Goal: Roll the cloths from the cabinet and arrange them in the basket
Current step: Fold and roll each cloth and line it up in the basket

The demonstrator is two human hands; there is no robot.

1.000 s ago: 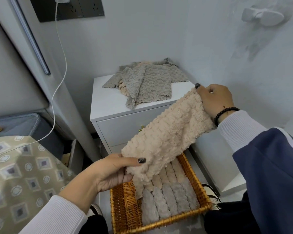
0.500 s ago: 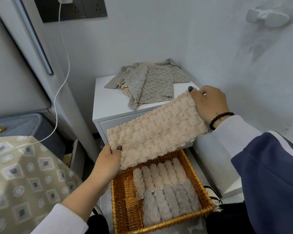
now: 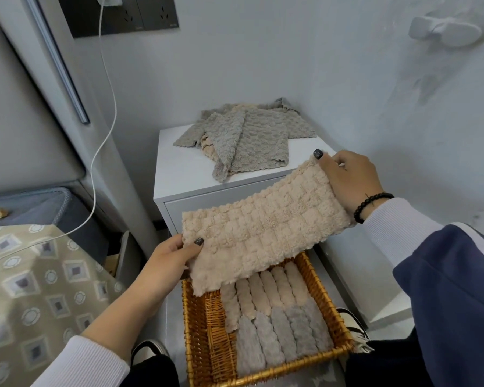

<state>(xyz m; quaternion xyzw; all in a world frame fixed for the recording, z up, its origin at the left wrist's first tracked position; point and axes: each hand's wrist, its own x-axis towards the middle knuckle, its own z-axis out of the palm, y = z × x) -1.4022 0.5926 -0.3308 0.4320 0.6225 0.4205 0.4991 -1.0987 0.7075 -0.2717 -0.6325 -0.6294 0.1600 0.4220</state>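
- Two hands are holding one beige fleece cloth (image 3: 263, 236) stretched flat in the air above the wicker basket (image 3: 207, 331).
- Left hand (image 3: 165, 263) is pinching the cloth's lower left end, thumb on top; its grip is pressed onto the fabric.
- Right hand (image 3: 349, 182) is pinching the upper right end, fingers curled round the edge, a black bead bracelet (image 3: 372, 203) sitting at the wrist.
- Rolled cloths in the basket: a far row of beige rolls (image 3: 266, 291) and a near row of grey rolls (image 3: 277, 342) are lying side by side, touching; a bare strip is showing along the basket's left side.
- Several unrolled grey and beige cloths (image 3: 252, 138) are lying in a loose pile on the white cabinet (image 3: 179, 174), behind the held cloth.
- Step, as judged: the cloth is being spread ready for rolling; the task looks well along but unfinished.
- Risks, as judged: rolling in mid-air with only end pinches is likely to give a slack, uneven roll; a slipping pinch could be dropping the cloth onto the finished rows and disturbing them; an overly fat roll may be crowding the remaining gap.
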